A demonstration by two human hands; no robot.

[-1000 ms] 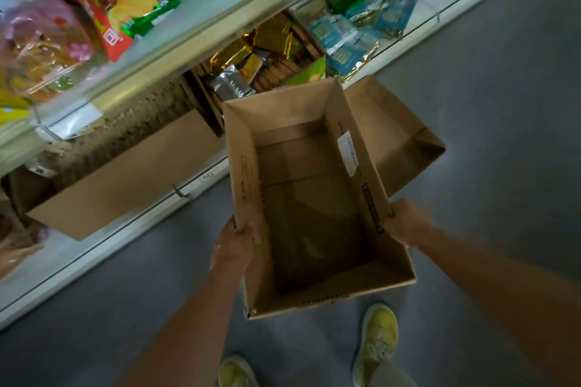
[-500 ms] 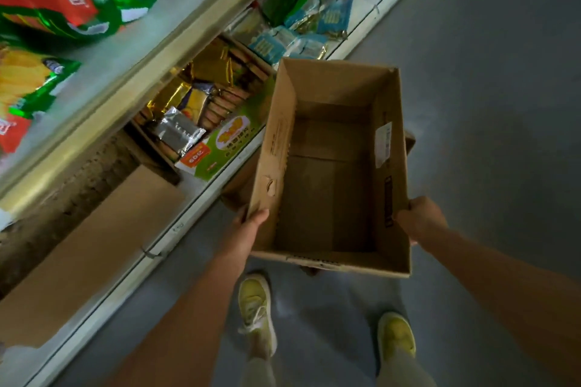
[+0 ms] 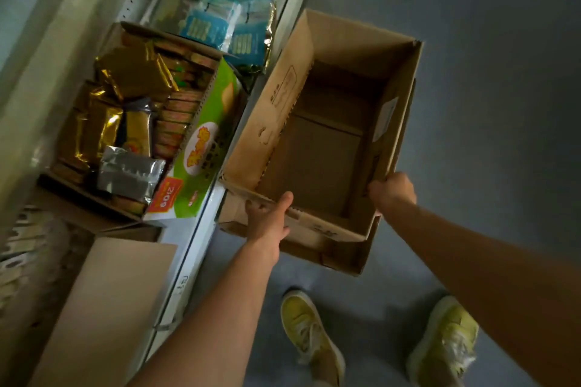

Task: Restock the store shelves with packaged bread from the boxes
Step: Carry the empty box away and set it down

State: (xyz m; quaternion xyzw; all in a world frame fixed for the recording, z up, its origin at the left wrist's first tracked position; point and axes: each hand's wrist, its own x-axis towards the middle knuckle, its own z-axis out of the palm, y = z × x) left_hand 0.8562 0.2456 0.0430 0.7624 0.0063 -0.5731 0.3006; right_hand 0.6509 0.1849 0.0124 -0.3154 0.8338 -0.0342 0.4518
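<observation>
low white metal shelf (image 3: pixel 201 229) beside grey floor (image 3: pixel 487 104). on the shelf: green printed carton (image 3: pixel 201 148) packed with gold foil packets (image 3: pixel 132 78), blue-and-silver snack bags (image 3: pixel 242 38) behind, plain brown cardboard flap (image 3: pixel 107 308) nearer. on the floor, two yellow sneakers (image 3: pixel 308 333).

Landmark: the cardboard box (image 3: pixel 317 148), held above the floor (image 3: pixel 487 72).
Left of the box: the bottom shelf (image 3: pixel 201 229), its edge just beside the box.
On the shelf: a carton of packets (image 3: pixel 151 135), level with the box; pouches (image 3: pixel 232 28) behind the carton.
At the box's near rim: left hand (image 3: pixel 267 220), right hand (image 3: pixel 391 192).
Before the box: two shoes (image 3: pixel 311 333) on the floor.
</observation>
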